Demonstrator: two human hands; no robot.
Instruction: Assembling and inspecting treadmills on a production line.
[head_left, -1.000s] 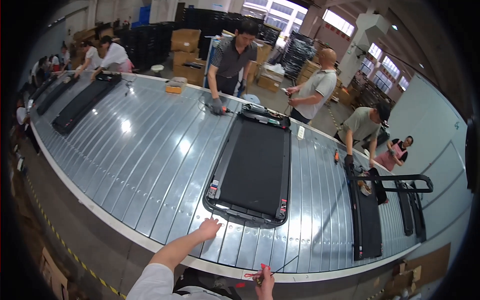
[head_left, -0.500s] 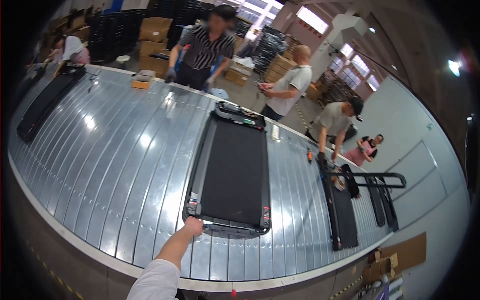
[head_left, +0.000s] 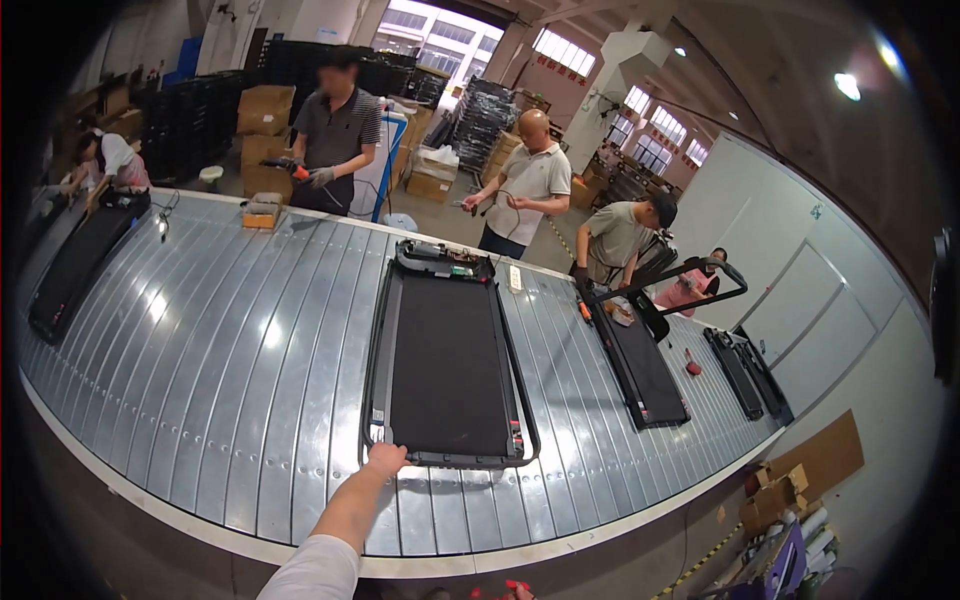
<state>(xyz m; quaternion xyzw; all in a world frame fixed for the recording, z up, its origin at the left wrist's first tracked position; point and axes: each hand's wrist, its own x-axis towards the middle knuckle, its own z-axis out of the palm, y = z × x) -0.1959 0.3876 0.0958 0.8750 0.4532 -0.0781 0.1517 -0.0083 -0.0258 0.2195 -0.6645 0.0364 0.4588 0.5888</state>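
Observation:
A walking treadmill [head_left: 447, 365] with a black belt lies flat on the slatted metal conveyor table in front of me. Its far end is uncovered, with a green circuit board [head_left: 462, 270] and wires visible. A black tubular frame [head_left: 528, 420] runs around its right side and near end. My left hand [head_left: 387, 458] is closed on the near left corner of the treadmill. Only a sliver of my right hand [head_left: 523, 593] shows at the lower edge, by a red object [head_left: 514, 585]; its shape is mostly cut off, and the fingers are largely hidden.
Another treadmill [head_left: 640, 365] with a raised handrail lies to the right, beside a co-worker [head_left: 617, 240]. A further treadmill [head_left: 85, 262] is at far left. Across the table, one person [head_left: 338, 135] holds an orange-black power tool; another [head_left: 525, 185] holds a cable. An orange parts box [head_left: 262, 212] sits at the far edge.
My view has shifted. The treadmill's belt deck now sits further left within its tubular frame, with a gap on the right. The far-side co-worker has raised a power tool. My left hand keeps its grip.

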